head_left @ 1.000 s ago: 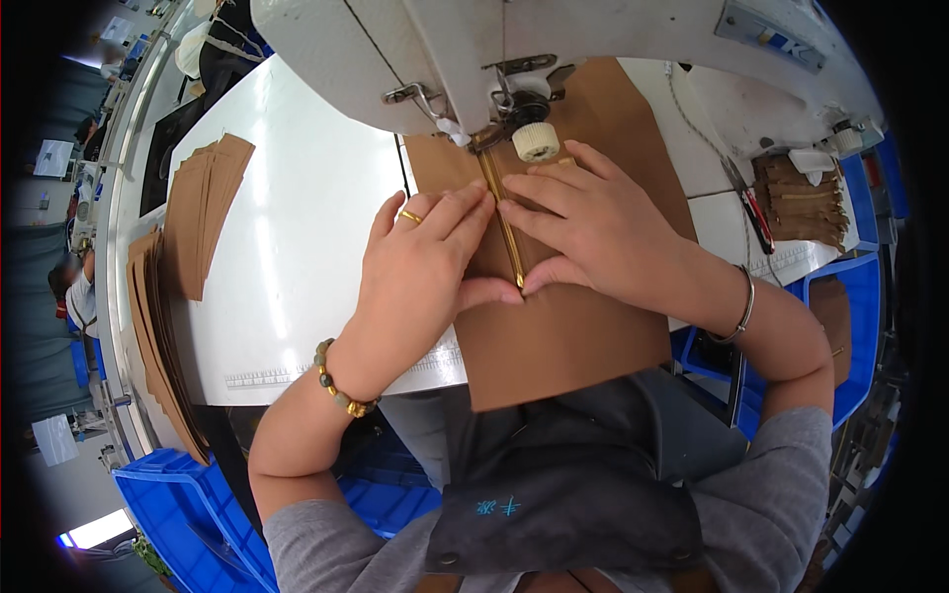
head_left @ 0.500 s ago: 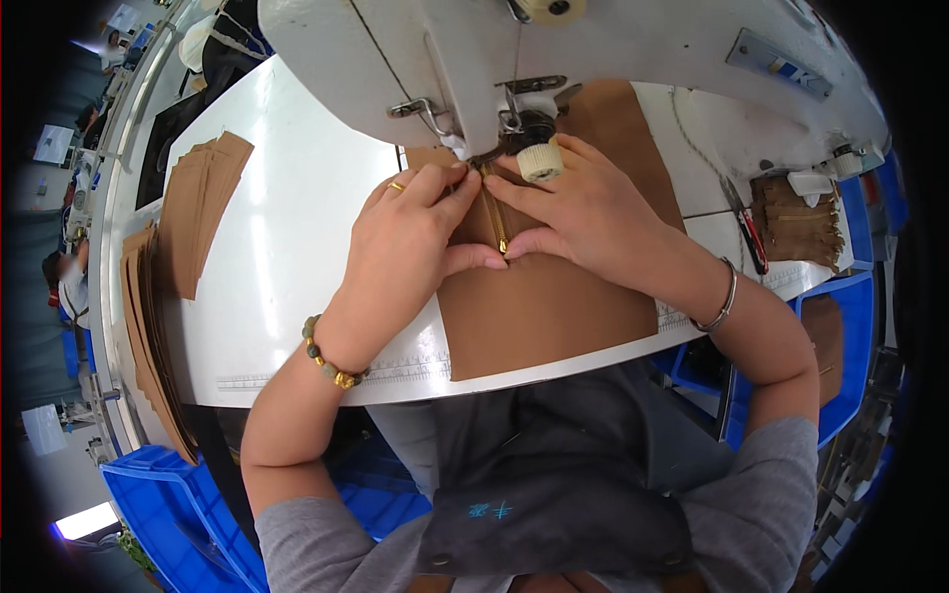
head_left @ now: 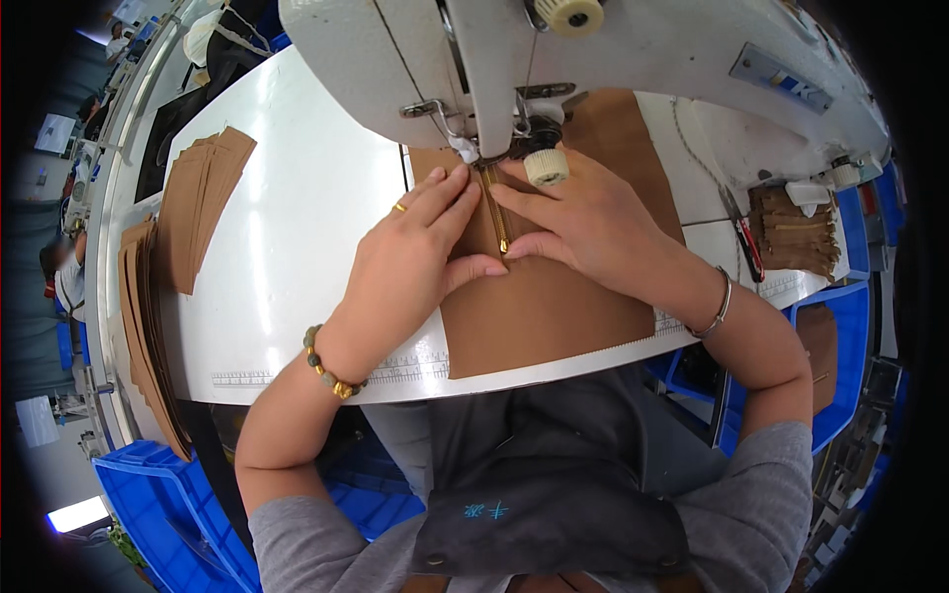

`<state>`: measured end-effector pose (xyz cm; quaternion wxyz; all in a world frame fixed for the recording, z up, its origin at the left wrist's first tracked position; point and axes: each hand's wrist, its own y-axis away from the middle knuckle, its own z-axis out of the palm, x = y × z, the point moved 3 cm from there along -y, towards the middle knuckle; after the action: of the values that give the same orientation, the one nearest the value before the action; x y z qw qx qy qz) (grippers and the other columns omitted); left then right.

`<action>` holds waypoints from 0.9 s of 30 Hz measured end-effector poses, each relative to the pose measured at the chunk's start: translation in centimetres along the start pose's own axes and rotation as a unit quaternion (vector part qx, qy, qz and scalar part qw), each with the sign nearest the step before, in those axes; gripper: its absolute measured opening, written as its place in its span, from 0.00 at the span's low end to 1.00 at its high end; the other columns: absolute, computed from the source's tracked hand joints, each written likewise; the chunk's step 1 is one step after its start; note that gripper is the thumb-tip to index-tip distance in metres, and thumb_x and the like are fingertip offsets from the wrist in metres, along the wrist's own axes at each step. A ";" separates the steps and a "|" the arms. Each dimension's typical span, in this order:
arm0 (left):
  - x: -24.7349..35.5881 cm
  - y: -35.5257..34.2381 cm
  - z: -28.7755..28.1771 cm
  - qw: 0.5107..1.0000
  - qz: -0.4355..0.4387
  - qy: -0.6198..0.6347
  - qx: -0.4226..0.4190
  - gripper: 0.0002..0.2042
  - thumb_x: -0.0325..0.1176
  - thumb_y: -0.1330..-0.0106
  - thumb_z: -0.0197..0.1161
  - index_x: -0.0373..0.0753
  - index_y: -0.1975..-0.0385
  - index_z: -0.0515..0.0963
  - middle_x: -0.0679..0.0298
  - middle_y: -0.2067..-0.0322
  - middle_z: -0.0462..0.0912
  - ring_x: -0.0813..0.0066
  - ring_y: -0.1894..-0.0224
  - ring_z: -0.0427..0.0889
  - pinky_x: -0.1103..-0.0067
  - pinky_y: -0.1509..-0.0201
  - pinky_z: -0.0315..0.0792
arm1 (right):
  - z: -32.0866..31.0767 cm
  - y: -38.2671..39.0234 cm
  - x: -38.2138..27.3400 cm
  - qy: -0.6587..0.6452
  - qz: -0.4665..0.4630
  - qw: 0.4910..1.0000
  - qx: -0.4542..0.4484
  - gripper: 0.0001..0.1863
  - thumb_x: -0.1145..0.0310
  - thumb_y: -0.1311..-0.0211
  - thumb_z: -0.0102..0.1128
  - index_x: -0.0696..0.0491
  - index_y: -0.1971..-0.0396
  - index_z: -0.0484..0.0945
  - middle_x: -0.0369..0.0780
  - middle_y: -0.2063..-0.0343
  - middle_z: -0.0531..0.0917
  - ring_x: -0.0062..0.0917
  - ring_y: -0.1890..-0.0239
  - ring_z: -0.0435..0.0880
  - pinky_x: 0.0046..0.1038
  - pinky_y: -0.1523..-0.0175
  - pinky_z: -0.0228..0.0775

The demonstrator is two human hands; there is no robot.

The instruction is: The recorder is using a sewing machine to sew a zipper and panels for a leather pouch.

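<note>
A brown fabric panel [head_left: 554, 321] lies flat under the needle area of a white sewing machine [head_left: 643, 59]. Down its upper middle runs a short gold zipper [head_left: 496, 210], with the slider at its near end. My left hand [head_left: 410, 242] rests on the fabric left of the zipper, fingers stretched toward the presser foot, thumb just below the slider. On the other side my right hand [head_left: 583, 212] presses the cloth, fingers spread along the zipper and thumb beside the slider. A cream knob [head_left: 546, 167] hides part of its fingers.
Stacked brown fabric pieces [head_left: 203, 203] lie at the left, with more strips [head_left: 143, 326] hanging over the table edge. Red-handled snips [head_left: 748, 247] and a bundle of brown zipper pieces [head_left: 794, 229] are at the right. Blue bins [head_left: 178, 514] stand below.
My left fingers, bent and close together by the presser foot before, have straightened and now lie flatter on the fabric. My right hand stays nearly in place. The view has shifted slightly.
</note>
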<state>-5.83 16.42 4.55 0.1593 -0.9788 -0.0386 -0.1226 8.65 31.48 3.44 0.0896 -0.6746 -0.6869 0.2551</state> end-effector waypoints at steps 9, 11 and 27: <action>2.6 3.8 -0.1 0.998 -0.022 0.061 0.005 0.34 0.47 0.44 0.79 0.33 0.40 0.81 0.54 0.36 0.81 0.52 0.33 0.79 0.64 0.33 0.78 | -0.9 1.7 -1.9 -0.053 -0.011 0.999 -0.004 0.19 0.58 0.45 0.75 0.52 0.55 0.87 0.38 0.47 0.84 0.36 0.43 0.84 0.37 0.40 0.78; 2.6 3.6 -0.1 0.999 0.001 0.053 0.008 0.34 0.47 0.44 0.78 0.31 0.41 0.81 0.54 0.38 0.82 0.52 0.34 0.80 0.65 0.34 0.78 | -0.9 1.6 -1.8 -0.051 -0.016 0.999 -0.006 0.19 0.58 0.45 0.75 0.52 0.56 0.87 0.39 0.47 0.84 0.36 0.43 0.84 0.37 0.40 0.78; 2.3 2.3 -1.0 0.998 0.063 0.005 -0.023 0.34 0.49 0.47 0.78 0.33 0.43 0.83 0.58 0.41 0.84 0.56 0.40 0.83 0.68 0.38 0.79 | -1.7 2.2 -2.8 -0.005 -0.009 0.998 -0.056 0.23 0.59 0.42 0.74 0.52 0.48 0.84 0.40 0.44 0.85 0.35 0.38 0.83 0.39 0.35 0.75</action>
<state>-3.59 14.05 5.34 0.1439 -0.9822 0.0269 -0.1180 11.59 29.03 4.43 0.0504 -0.6709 -0.7069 0.2184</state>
